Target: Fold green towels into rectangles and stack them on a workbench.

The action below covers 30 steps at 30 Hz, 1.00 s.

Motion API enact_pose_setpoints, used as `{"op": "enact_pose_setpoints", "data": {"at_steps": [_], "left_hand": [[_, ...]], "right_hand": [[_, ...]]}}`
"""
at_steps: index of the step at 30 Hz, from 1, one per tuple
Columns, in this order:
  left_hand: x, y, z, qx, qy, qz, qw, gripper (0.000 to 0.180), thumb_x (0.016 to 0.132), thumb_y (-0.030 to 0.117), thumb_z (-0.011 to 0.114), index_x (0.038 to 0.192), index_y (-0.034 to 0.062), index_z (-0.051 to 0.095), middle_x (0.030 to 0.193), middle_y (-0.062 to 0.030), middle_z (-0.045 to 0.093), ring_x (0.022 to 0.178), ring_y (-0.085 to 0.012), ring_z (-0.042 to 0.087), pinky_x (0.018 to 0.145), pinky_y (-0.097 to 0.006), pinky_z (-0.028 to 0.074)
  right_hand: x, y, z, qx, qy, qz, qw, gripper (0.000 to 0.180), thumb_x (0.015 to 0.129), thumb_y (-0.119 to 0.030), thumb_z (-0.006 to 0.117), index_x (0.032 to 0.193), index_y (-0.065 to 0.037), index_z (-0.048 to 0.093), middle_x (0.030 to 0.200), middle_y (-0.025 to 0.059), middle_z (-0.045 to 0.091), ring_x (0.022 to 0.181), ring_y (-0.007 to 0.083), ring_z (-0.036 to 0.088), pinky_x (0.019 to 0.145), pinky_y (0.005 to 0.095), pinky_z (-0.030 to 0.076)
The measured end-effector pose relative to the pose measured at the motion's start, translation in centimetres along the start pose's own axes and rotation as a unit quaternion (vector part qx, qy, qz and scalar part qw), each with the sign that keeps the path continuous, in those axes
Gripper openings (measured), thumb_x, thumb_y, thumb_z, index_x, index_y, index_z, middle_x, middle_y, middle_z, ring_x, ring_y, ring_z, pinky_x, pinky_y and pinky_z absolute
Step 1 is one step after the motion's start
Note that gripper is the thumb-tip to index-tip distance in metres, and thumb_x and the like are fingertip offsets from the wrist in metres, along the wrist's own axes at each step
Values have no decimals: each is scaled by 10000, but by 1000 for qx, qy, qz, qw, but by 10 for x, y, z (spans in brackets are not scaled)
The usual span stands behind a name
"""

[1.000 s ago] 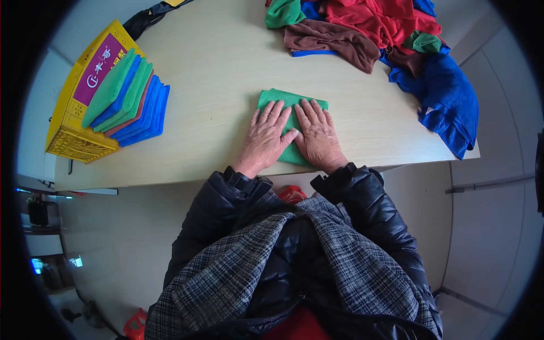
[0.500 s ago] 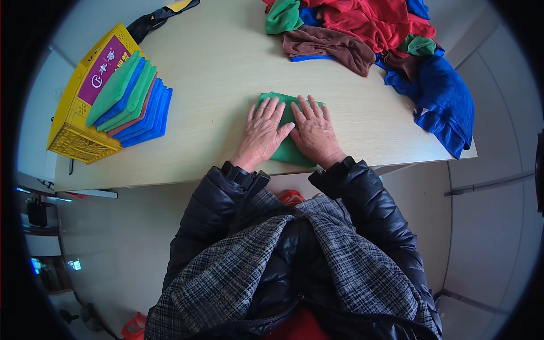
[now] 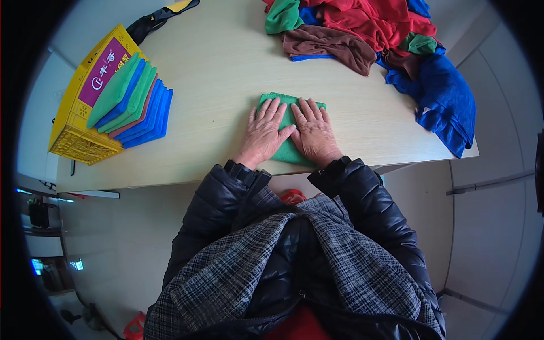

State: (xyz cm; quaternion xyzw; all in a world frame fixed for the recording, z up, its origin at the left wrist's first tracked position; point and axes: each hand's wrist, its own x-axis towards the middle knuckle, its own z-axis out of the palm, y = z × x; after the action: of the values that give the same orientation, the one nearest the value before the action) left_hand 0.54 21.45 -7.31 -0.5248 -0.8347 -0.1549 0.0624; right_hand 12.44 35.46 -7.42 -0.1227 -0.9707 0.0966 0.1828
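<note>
A folded green cloth (image 3: pixel 290 152) lies flat near the front edge of the pale wooden table (image 3: pixel 209 122). My left hand (image 3: pixel 262 131) rests on its left side, palm down with the fingers stretched out. On the right side of the same cloth lies my right hand (image 3: pixel 315 131), also flat, its fingers a little apart. The two thumbs nearly meet over the middle. Both palms hide much of the cloth, whose far edge shows beyond the fingers.
To the left, a yellow basket (image 3: pixel 85 144) with a purple panel has folded green, blue and brown cloths (image 3: pixel 136 107) leaning on it. Crumpled red, brown, green and blue cloths (image 3: pixel 362 28) are heaped at the far right. A black strap-like item (image 3: pixel 158 21) lies at the far left.
Both hands stay flat on the green cloth, with hardly any shift. The whole picture has moved very slightly.
</note>
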Motion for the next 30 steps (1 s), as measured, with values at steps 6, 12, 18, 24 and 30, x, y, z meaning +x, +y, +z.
{"op": "enact_pose_setpoints", "data": {"at_steps": [6,12,18,24,30], "left_hand": [[-42,2,-22,-25,80,10,996,553,1012,385,547,1446,47,490,1529,-159,445,1428,-337,390,1181,-513,281],[-116,11,-50,-167,188,-7,968,241,908,65,671,1142,11,661,1188,-158,669,1093,-343,637,945,-431,502],[-156,10,-43,-263,135,-52,954,169,872,0,680,1041,6,680,1065,-150,700,956,-345,682,841,-406,554],[-108,34,-53,-154,174,57,971,296,798,1,721,1089,33,673,1146,-130,667,1071,-316,640,945,-413,519],[-80,21,-35,-28,157,128,979,368,765,26,730,1126,52,664,1221,-106,624,1194,-297,568,1041,-434,454]], "right_hand": [[-10,-6,-3,9,8,11,1000,593,1004,-403,510,1485,-61,456,1556,192,412,1479,379,318,1220,531,223],[-10,13,-18,124,-9,25,992,569,1014,-397,517,1455,-39,480,1539,208,425,1469,384,328,1211,526,240],[-4,6,-23,99,12,-24,995,576,1012,-398,522,1448,-24,479,1530,207,438,1463,382,339,1199,518,265],[-8,-4,-10,-1,24,-6,1000,579,1012,-388,518,1464,-30,461,1515,207,455,1454,379,354,1189,521,275],[-9,15,-16,-15,1,13,1000,586,1004,-386,533,1448,-10,464,1460,214,500,1389,369,432,1162,526,308]]}}
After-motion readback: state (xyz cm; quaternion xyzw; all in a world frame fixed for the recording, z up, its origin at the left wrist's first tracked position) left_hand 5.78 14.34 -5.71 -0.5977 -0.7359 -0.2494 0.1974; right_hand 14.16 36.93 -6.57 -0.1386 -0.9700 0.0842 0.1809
